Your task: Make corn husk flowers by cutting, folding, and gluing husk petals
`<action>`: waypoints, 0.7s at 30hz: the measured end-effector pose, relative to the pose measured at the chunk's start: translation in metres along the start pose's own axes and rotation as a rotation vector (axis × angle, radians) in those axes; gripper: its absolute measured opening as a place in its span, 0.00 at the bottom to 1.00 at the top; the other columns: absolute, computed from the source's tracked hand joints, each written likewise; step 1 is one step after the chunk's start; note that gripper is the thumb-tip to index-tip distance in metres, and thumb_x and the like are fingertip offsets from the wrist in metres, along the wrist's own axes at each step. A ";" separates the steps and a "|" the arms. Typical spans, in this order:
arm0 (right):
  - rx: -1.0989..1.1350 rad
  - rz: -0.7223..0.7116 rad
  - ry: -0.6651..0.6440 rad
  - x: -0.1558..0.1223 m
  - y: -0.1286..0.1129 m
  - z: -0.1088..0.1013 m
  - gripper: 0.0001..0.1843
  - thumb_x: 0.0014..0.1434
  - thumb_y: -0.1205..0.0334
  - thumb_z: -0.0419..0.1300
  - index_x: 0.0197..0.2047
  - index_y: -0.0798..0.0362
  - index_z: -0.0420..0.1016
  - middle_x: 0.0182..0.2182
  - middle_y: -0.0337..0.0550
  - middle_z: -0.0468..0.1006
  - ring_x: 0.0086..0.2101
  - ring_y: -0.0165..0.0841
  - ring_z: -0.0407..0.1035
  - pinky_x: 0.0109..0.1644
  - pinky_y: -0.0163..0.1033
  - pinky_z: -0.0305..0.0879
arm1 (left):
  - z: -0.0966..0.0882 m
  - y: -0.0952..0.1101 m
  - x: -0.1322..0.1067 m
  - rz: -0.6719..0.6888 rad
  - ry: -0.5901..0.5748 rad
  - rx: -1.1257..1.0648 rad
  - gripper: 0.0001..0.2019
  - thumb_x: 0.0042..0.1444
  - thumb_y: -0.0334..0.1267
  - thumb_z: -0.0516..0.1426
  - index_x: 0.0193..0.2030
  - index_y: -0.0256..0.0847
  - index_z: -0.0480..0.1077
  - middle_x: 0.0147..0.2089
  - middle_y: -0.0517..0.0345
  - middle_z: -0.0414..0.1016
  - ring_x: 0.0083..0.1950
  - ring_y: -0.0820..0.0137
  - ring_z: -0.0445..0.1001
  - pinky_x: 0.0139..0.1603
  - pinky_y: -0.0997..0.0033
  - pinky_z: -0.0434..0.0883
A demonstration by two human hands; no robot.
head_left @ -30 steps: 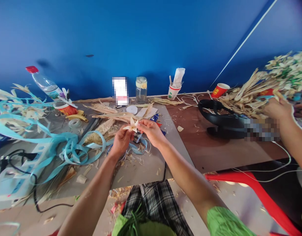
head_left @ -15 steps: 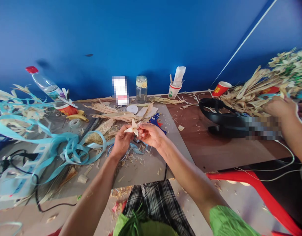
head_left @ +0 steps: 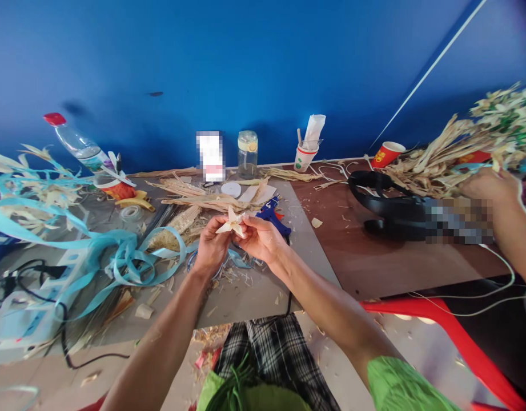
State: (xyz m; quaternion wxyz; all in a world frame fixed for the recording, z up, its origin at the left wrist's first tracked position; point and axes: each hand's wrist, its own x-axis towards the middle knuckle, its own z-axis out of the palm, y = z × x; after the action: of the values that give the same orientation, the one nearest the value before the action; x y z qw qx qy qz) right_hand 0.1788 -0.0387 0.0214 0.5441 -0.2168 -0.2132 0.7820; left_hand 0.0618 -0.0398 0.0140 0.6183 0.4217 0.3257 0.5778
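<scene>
My left hand (head_left: 211, 245) and my right hand (head_left: 260, 238) meet over the grey table (head_left: 254, 291), both pinching a small pale flower made of corn husk (head_left: 232, 224). Its pointed petals stick up between my fingertips. Just behind my right hand lies a blue glue gun (head_left: 271, 216). Husk shavings litter the table below my hands.
Light blue ribbon (head_left: 95, 251) tangles at the left beside black cables. A jar (head_left: 247, 155), paper cups (head_left: 306, 155) and a water bottle (head_left: 80, 147) stand by the blue wall. Another person's hand (head_left: 492, 188) handles a husk bundle (head_left: 460, 148) at the right, near a black device (head_left: 386, 202).
My hands have drawn slightly nearer to me with the husk flower, uncovering the blue glue gun. The other person's hand has shifted a little to the right.
</scene>
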 end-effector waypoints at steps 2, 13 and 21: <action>-0.007 0.000 -0.012 0.000 0.001 0.000 0.10 0.43 0.61 0.65 0.23 0.54 0.66 0.19 0.33 0.63 0.21 0.24 0.53 0.28 0.34 0.55 | 0.000 -0.001 0.000 0.006 0.006 -0.001 0.12 0.42 0.40 0.65 0.32 0.44 0.68 0.28 0.60 0.74 0.29 0.69 0.71 0.31 0.69 0.67; -0.029 -0.002 -0.031 -0.001 0.002 0.001 0.12 0.44 0.59 0.65 0.22 0.53 0.64 0.19 0.34 0.61 0.21 0.25 0.52 0.30 0.35 0.56 | -0.005 -0.008 0.001 0.051 -0.011 0.002 0.10 0.46 0.39 0.64 0.33 0.44 0.68 0.27 0.61 0.73 0.29 0.71 0.72 0.31 0.71 0.67; -0.044 -0.016 -0.006 -0.001 0.003 0.002 0.11 0.44 0.59 0.64 0.22 0.52 0.64 0.18 0.33 0.62 0.21 0.26 0.53 0.30 0.36 0.58 | -0.009 -0.012 0.001 0.074 -0.011 0.042 0.08 0.48 0.38 0.63 0.34 0.44 0.68 0.29 0.62 0.73 0.29 0.72 0.71 0.33 0.71 0.68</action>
State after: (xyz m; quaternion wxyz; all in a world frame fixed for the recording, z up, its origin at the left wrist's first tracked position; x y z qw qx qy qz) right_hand 0.1755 -0.0405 0.0208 0.5448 -0.2249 -0.2338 0.7733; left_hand 0.0592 -0.0372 -0.0003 0.5892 0.4496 0.3185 0.5909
